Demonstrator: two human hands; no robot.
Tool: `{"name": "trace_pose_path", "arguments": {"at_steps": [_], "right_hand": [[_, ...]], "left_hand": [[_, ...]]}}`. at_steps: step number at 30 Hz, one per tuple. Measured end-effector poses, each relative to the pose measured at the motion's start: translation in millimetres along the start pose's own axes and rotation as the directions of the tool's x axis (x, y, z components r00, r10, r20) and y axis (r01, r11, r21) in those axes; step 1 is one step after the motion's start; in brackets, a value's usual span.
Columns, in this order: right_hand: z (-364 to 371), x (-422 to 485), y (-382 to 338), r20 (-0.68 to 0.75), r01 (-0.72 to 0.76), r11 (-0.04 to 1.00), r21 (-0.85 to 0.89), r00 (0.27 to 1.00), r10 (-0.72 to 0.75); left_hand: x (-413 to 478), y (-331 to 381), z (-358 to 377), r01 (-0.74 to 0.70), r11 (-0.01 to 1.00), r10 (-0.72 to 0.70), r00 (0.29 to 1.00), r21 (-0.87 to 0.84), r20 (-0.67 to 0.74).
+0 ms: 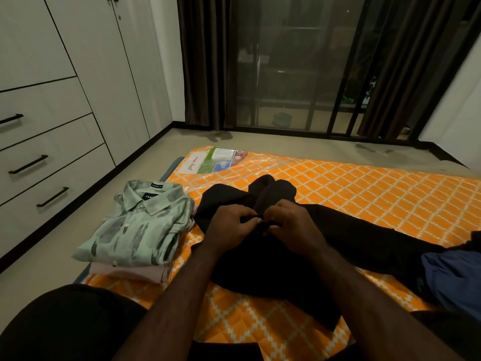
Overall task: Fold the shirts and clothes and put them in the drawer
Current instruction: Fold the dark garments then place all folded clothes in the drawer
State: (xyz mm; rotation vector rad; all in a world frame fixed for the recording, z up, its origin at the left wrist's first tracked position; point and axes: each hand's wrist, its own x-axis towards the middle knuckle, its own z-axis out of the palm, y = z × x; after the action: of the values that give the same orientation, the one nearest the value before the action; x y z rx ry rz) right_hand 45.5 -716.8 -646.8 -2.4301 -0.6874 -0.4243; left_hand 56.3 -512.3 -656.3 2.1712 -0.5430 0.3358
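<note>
While the black garment (273, 246) lies spread on the orange mattress (364, 188), the left hand (231, 225) and right hand (291, 222) pinch its cloth close together near the middle, fingers curled tight, perhaps at a button. It looks soft, light and limp, so it should sag unless held at two seams or edges. Folded shirts (135, 225) sit just left; the drawers (39, 162) stand shut, well apart.
</note>
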Motion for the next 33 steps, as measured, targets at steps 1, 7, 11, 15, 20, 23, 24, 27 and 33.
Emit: {"name": "trace_pose_path", "arguments": {"at_steps": [1,7,11,15,20,23,24,27,33], "right_hand": [[0,0,0,0.003,0.0,1.0,0.001,1.0,0.0],[-6,2,1,-0.057,-0.059,0.996,0.069,0.996,0.063],[-7,4,2,-0.092,-0.111,0.992,0.054,0.989,0.116],[-17,2,10,-0.037,-0.141,0.99,-0.001,0.989,0.14],[-33,6,14,0.241,-0.152,0.988,-0.004,0.959,0.149],[-36,2,18,0.46,-0.244,0.968,-0.051,0.855,0.24],[-34,0,18,0.51,-0.257,0.962,-0.093,0.817,0.268],[-26,-5,20,0.615,-0.228,0.953,-0.2,0.728,0.304],[-28,-2,24,0.59,-0.235,0.954,-0.186,0.749,0.299]], "left_hand": [[0,0,-1,0.002,1.0,-0.002,1.0,-0.019,0.002],[2,3,-6,-0.004,0.995,0.008,0.999,-0.096,0.041],[3,-1,-10,-0.036,0.997,0.038,0.999,-0.073,0.028],[3,-7,-28,-0.113,0.991,0.112,0.994,0.073,0.008],[4,-9,-48,0.036,0.996,-0.057,0.958,0.08,0.28],[3,-16,-51,0.155,0.969,-0.228,0.862,0.194,0.453],[3,-18,-50,0.151,0.96,-0.248,0.854,0.237,0.457],[6,-17,-41,0.103,0.932,-0.233,0.905,0.347,0.357],[0,-4,-7,0.121,0.965,-0.161,0.973,0.234,0.163]]}}
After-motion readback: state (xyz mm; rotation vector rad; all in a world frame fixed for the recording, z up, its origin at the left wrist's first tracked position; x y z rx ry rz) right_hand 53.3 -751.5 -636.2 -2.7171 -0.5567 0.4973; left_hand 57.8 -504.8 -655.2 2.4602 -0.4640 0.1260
